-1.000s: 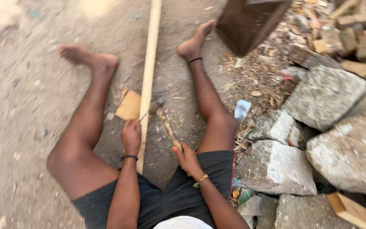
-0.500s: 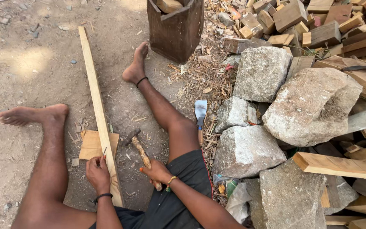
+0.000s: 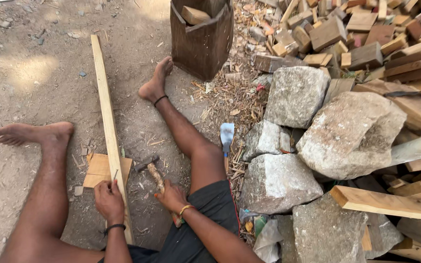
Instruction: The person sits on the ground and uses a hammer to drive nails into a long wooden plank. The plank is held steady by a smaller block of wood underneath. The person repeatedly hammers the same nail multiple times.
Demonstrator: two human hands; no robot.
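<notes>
Head view: a nail [image 3: 115, 175] is pinched upright by the left hand [image 3: 108, 198] on the long wooden strip [image 3: 108, 131], lower left. The hammer [image 3: 156, 178] is gripped closed by the right hand [image 3: 171, 196], now lowered to the ground, so no blow's landing yet.

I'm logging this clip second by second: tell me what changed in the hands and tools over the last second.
Little changed. The view swung, so the long wooden strip now runs up-left in frame. The left hand still pinches a nail on the strip over the small board; the right hand still grips the hammer, head low by the board. Legs stay spread.
</notes>
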